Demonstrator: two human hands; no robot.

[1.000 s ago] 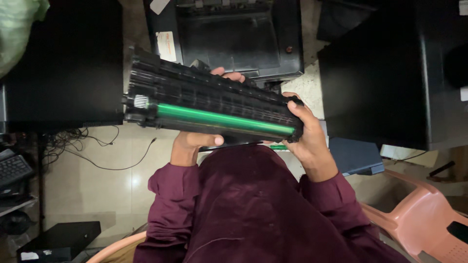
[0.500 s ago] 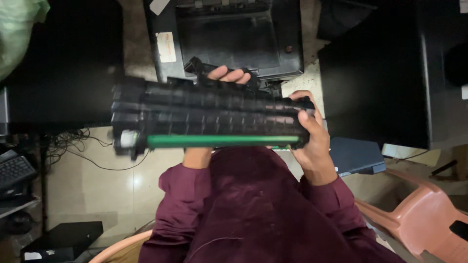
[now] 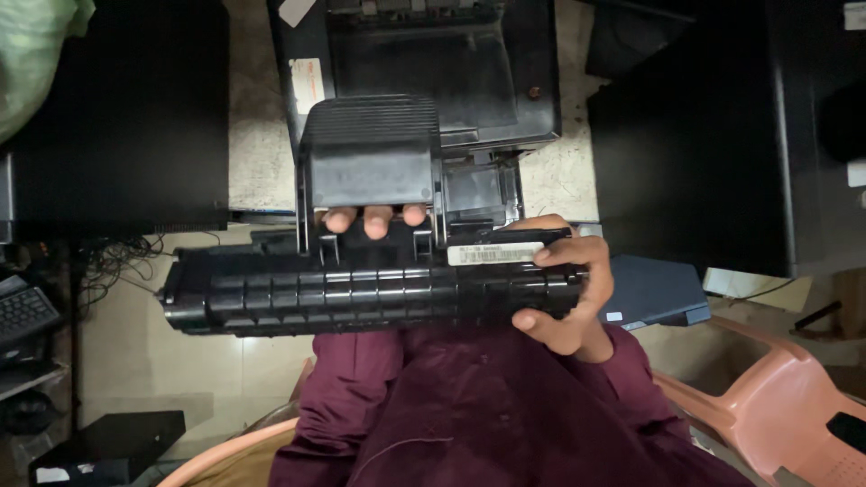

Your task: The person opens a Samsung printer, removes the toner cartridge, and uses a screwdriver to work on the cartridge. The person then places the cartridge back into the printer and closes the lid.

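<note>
I hold a long black toner cartridge (image 3: 361,293) level across my lap, in front of an open black printer (image 3: 424,72). My right hand (image 3: 568,293) grips its right end, thumb below and fingers over a white label strip (image 3: 494,254). Only three fingertips of my left hand (image 3: 374,216) show over the cartridge's far edge, and the rest is hidden behind it. They lie just under a ribbed black flap (image 3: 370,153) that hangs from the printer's front. My maroon clothing (image 3: 469,415) fills the bottom of the view.
Black cases stand at left (image 3: 126,117) and right (image 3: 722,135). A pink plastic chair (image 3: 776,397) is at lower right, and a dark flat box (image 3: 654,293) lies beside my right hand. A keyboard (image 3: 23,311), cables (image 3: 117,257) and a small black box (image 3: 108,442) are at left.
The cartridge has turned about its length, so its green strip no longer shows, and it has sunk lower toward my lap. The ribbed flap now shows above my left fingers.
</note>
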